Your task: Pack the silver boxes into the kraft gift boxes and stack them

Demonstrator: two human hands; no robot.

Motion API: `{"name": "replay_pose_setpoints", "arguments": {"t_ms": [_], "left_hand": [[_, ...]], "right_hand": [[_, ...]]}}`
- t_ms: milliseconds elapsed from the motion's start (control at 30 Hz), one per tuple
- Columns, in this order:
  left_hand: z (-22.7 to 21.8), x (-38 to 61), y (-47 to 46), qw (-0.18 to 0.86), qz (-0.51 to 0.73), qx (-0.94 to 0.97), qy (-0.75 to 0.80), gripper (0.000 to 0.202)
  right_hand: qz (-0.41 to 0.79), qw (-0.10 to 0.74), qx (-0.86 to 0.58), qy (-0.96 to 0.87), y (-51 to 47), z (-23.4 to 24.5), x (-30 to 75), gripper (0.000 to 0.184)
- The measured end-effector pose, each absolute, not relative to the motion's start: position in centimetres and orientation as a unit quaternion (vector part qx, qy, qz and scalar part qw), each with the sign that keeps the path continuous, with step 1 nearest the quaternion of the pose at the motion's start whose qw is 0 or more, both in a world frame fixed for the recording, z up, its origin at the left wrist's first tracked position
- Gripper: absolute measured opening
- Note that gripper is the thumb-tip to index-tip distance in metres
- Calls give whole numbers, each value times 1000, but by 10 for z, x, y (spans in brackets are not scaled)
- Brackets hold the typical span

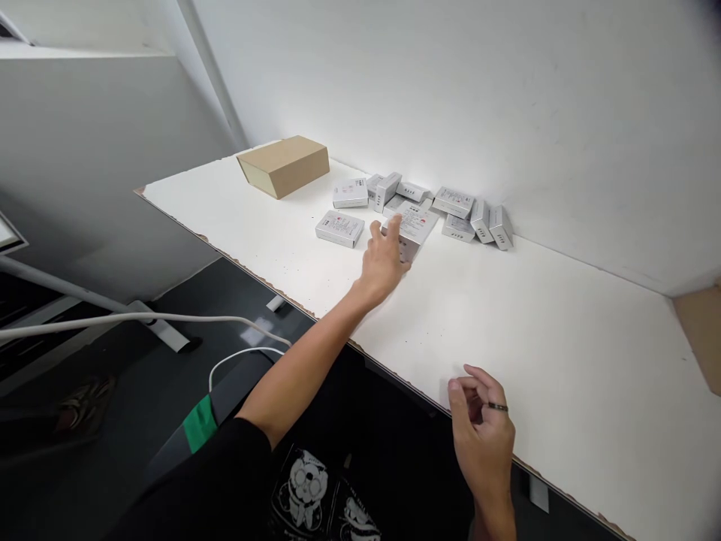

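My left hand [386, 259] reaches far across the white table [541, 330] and grips a small silver box [415, 228], thumb on top, fingers around its near edge. Several more small silver boxes [462, 214] lie scattered along the wall behind it, with one [339, 228] lying flat just to the left. My right hand [483, 428] rests at the table's near edge with fingers loosely curled, a dark ring on one finger, and nothing in it.
A brown cardboard box [285, 165] stands at the table's far left. A white wall rises behind the boxes. Below the table's ragged near edge lie a dark floor, white cables [140, 319] and a chair with a green tag [200, 424].
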State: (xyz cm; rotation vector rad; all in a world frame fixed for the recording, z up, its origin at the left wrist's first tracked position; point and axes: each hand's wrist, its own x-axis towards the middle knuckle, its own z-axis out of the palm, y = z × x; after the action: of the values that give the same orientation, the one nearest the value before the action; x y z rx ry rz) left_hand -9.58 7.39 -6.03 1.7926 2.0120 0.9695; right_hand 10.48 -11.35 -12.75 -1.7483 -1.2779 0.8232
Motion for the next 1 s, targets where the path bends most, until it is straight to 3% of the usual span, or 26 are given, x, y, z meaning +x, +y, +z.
{"name": "replay_pose_setpoints", "arguments": {"t_ms": [167,233,333,500,733,867,1000], "left_hand": [[-56,-136,76,103,394,614,676,127],[-57,-158,74,76,431,565,699,112],[-60,-189,79,68,379,480,788,93],[-63,-212,96,99,308,471,821,91],[-46,-220,76,68,358,463,808,78],[-39,-222,30,151,478,452,738,66],[-49,-198,-34,383,522,497,578,58]], "right_hand": [[328,413,-692,-492,-115,-123,101,60],[332,418,-689,-491,-116,-121,99,61],[324,425,-691,-486,-117,-114,93,57],[309,420,-704,-482,-119,-102,83,51],[297,411,-709,-490,-118,-101,80,53],[314,426,-697,-484,-119,-103,84,50],[329,428,-656,-527,-123,-109,98,44]]}}
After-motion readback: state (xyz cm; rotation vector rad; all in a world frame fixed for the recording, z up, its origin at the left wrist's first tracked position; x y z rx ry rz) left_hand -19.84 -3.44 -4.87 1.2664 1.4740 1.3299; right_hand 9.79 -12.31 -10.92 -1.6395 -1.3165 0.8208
